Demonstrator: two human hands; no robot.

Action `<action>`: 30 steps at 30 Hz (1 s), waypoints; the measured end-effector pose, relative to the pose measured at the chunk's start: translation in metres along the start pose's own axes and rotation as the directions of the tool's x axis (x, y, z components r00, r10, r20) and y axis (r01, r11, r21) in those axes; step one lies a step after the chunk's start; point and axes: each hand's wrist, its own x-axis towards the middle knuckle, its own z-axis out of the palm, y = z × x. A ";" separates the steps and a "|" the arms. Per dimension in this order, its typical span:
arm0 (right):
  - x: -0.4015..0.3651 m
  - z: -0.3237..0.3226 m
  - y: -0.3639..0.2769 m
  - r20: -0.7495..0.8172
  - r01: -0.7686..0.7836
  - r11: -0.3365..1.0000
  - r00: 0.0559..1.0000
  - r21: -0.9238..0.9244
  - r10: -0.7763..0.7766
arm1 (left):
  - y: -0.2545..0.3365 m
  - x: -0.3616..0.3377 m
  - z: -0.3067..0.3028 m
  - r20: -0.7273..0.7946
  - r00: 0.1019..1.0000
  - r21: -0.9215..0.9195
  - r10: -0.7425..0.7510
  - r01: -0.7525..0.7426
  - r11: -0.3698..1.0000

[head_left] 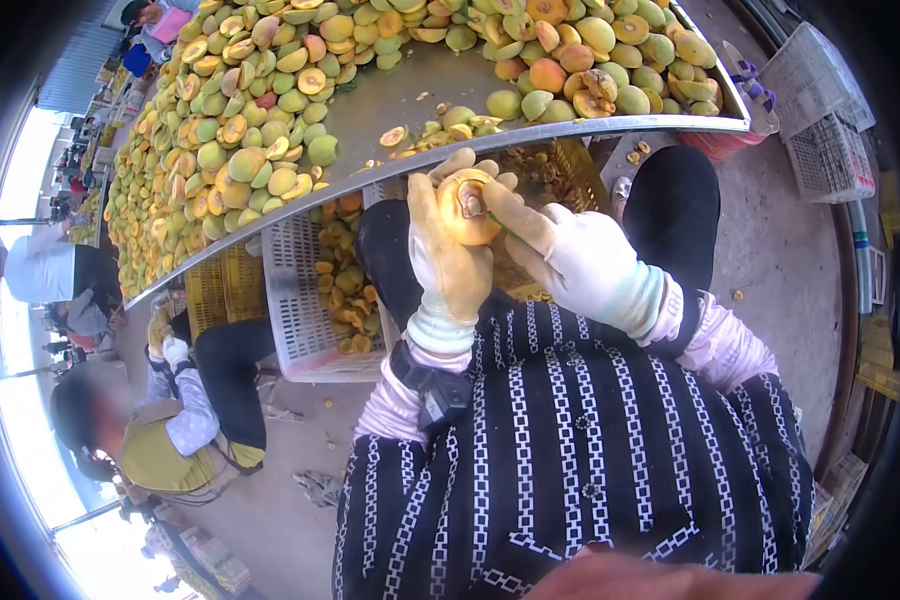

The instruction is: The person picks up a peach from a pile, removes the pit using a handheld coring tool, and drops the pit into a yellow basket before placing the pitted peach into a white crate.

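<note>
A peach half (467, 207) with its brown pit hollow facing up is held between my two gloved hands, just below the metal table edge. My left hand (448, 245) wraps round it from the left. My right hand (570, 250) is pinched at its right side; a thin dark green bit shows by the fingers, and whatever tool they may hold is mostly hidden. Heaped on the metal table (395, 95) are many green and orange peaches (245, 165), whole and halved.
Beneath the table edge stand a white crate (295, 300) of peach pieces and yellow crates (570, 170). A co-worker (150, 430) sits at the lower left. White crates (815, 80) and a red tub (715, 143) are at the right.
</note>
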 end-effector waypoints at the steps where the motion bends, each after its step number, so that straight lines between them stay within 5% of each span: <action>1: -0.001 0.003 0.000 0.001 0.000 1.000 1.000 0.000 0.000 | -0.001 -0.001 0.002 -0.001 1.000 0.000 0.000 0.000 1.000; 10: -0.004 0.005 0.003 0.040 0.039 0.996 0.998 0.086 -0.042 | 0.003 -0.005 -0.008 0.017 0.988 0.203 0.154 -0.154 0.967; 13: -0.010 0.007 0.001 0.098 0.036 0.988 0.994 0.147 -0.051 | 0.025 0.000 -0.014 0.162 0.985 0.414 0.066 -0.128 0.901; 15: -0.014 0.019 0.003 0.058 -0.008 0.937 0.998 0.348 -0.012 | 0.041 0.007 -0.006 0.086 0.953 0.668 -0.289 0.160 0.727; 16: -0.014 0.023 0.005 0.149 -0.130 0.905 0.986 0.405 0.075 | 0.038 0.014 -0.009 0.090 0.942 0.697 -0.323 0.172 0.696; 17: -0.014 0.025 0.009 0.149 -0.127 0.906 0.986 0.405 0.072 | 0.029 0.020 -0.017 0.090 0.943 0.697 -0.320 0.170 0.697; 20: -0.003 0.030 0.022 0.084 -0.097 0.877 0.994 0.470 0.065 | 0.011 0.028 -0.031 0.162 0.960 0.246 -0.228 0.184 0.952; 21: -0.001 0.027 0.024 0.080 -0.101 0.877 0.994 0.470 0.071 | 0.007 0.028 -0.033 0.166 0.958 0.249 -0.233 0.188 0.950; 24: 0.006 0.011 0.016 0.177 -0.119 0.990 0.979 0.074 0.104 | -0.010 0.024 -0.037 0.166 0.984 0.338 0.064 -0.118 0.934; 28: 0.007 0.009 0.011 0.192 -0.163 0.973 0.962 -0.161 0.193 | -0.005 0.016 -0.029 0.081 0.986 0.254 -0.148 0.123 0.959; 30: 0.008 0.009 0.021 0.327 -0.124 0.963 0.924 -0.238 0.200 | -0.003 0.012 -0.026 0.044 0.984 0.301 -0.174 0.153 0.941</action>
